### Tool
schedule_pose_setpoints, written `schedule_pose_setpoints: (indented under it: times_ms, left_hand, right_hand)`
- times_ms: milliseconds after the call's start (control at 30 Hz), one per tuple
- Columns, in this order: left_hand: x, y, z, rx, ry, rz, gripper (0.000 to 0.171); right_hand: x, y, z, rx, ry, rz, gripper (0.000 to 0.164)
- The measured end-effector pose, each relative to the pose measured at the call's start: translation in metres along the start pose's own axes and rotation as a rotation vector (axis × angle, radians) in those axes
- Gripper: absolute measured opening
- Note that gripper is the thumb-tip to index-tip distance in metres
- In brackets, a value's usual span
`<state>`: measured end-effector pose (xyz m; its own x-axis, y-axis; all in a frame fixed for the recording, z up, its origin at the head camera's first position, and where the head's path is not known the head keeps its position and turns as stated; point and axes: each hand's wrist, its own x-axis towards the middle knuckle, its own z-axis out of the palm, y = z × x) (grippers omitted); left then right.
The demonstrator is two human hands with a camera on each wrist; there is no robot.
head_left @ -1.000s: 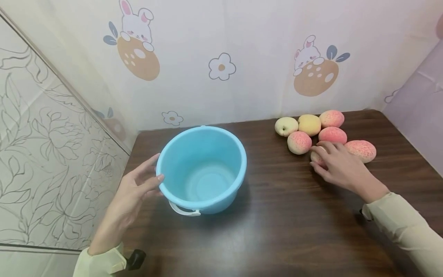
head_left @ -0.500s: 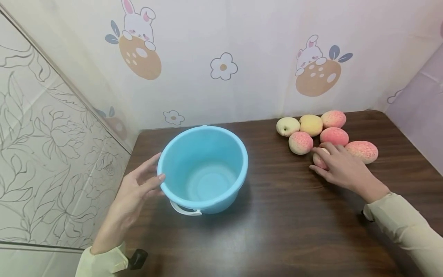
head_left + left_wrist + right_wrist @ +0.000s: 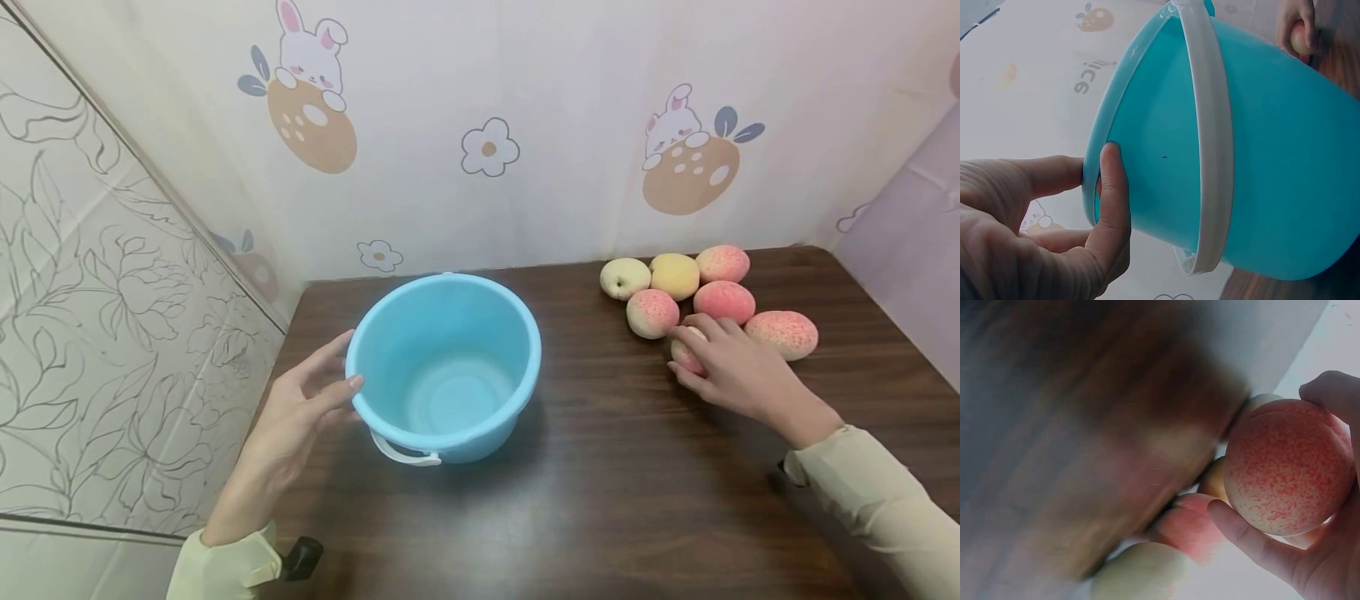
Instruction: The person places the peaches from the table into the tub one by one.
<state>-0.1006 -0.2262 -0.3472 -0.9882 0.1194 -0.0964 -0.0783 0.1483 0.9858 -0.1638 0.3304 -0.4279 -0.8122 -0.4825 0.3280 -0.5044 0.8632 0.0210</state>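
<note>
A light blue bucket (image 3: pixel 450 321) stands on the dark wooden table, tilted in the head view, with nothing inside. My left hand (image 3: pixel 288 421) pinches its rim at the left side, fingers on one face and thumb on the other. The bucket's white handle (image 3: pixel 1215 156) hangs down along its outer wall. To the right, my right hand (image 3: pixel 738 371) grips a red-speckled peach (image 3: pixel 1291 469) between thumb and fingers. That peach is partly covered by the fingers in the head view. A rounder pink peach (image 3: pixel 652 314) lies just left of and behind the hand.
Other fruits lie grouped behind the right hand: a pale one (image 3: pixel 625 279), a yellow one (image 3: pixel 675 277), a pink one (image 3: pixel 723 302), a speckled one (image 3: pixel 723 263) and a long speckled one (image 3: pixel 782 335). A patterned wall covering (image 3: pixel 555 208) borders the table's back edge.
The right hand's fingers have closed in a little on the peach, which has shifted slightly left. The left hand keeps its hold on the bucket rim. The head view has shifted a bit.
</note>
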Motion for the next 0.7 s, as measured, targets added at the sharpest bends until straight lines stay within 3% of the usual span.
schedule_pose_setpoints:
  times_ms: [167, 400, 700]
  left_hand:
    - [0.000, 0.000, 0.000, -0.002, -0.002, 0.003, 0.066]
    - [0.000, 0.000, 0.000, 0.003, 0.004, -0.004, 0.067]
    - [-0.001, 0.001, 0.002, 0.006, 0.011, -0.009, 0.067]
  right_hand:
    - [0.010, -0.012, -0.011, -0.023, 0.039, -0.046, 0.024]
    - [0.030, -0.034, -0.032, -0.005, 0.048, -0.053, 0.043]
    - [0.068, -0.062, -0.056, 0.026, 0.072, -0.116, 0.042]
